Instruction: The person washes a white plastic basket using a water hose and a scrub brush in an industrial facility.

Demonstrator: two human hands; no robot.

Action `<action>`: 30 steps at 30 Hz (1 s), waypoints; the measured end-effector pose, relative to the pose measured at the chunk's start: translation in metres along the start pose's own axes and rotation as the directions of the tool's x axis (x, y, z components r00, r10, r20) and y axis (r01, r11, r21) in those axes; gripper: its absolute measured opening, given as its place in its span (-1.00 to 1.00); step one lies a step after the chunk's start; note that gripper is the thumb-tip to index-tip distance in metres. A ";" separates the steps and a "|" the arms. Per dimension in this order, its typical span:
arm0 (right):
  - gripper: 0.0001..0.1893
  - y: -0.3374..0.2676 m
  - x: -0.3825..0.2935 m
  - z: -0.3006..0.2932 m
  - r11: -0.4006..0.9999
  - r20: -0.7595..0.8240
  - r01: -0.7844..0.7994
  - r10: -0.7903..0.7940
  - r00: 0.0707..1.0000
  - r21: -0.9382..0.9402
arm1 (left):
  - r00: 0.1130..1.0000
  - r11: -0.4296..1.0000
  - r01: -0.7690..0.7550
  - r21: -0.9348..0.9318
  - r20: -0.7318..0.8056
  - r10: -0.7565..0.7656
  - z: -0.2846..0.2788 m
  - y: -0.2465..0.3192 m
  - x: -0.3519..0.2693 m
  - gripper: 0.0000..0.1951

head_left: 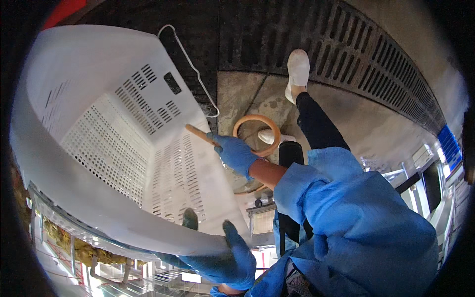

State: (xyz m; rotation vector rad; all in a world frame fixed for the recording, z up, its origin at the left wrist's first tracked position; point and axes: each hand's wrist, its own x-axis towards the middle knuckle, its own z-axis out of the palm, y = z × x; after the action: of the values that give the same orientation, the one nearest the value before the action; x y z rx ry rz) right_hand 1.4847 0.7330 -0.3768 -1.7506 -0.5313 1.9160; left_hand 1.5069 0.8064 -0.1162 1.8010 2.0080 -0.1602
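Observation:
A large white perforated plastic basket [167, 200], tilted with its inside facing me, fills the left side of the view. My left hand [232, 256], in a blue glove, grips its lower rim, with fingertips showing over the edge. Gloved in blue as well, my right hand [235, 152] is closed around a tan hose [200, 134] beside the basket's right-hand side. The hose's end points toward the basket's inside. A loop of the hose hangs or lies past my right wrist, above the wet floor; which of the two cannot be told.
Slotted dark drain grating [345, 48] runs along the top of the view. A bent white wire or rod [191, 63] stands out beside the basket. My white shoes [298, 68] are on the wet concrete floor [237, 89] and near the grating. Metal racks or frames appear at the lower left.

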 end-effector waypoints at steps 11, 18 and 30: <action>-0.54 -0.112 0.024 -0.054 0.963 0.065 0.249 -0.256 0.964 0.104 | 0.979 0.987 0.094 -0.129 -0.167 -0.115 -0.005 -0.011 0.014 -0.16; -0.57 -0.150 0.053 -0.034 0.779 -0.322 0.550 -0.459 0.828 0.301 | 0.978 0.982 0.041 -0.182 -0.196 -0.077 -0.009 -0.017 0.017 -0.19; -0.51 -0.085 0.190 -0.167 0.935 -0.503 0.054 -0.236 0.832 -0.350 | 0.984 0.962 0.096 -0.256 -0.119 -0.130 -0.011 -0.011 0.023 -0.23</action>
State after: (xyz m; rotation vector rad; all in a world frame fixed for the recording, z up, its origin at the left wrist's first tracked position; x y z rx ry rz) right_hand 1.6467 0.9071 -0.4969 -2.2661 -0.7650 1.1859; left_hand 1.4928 0.8301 -0.1178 1.5774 2.1178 0.1793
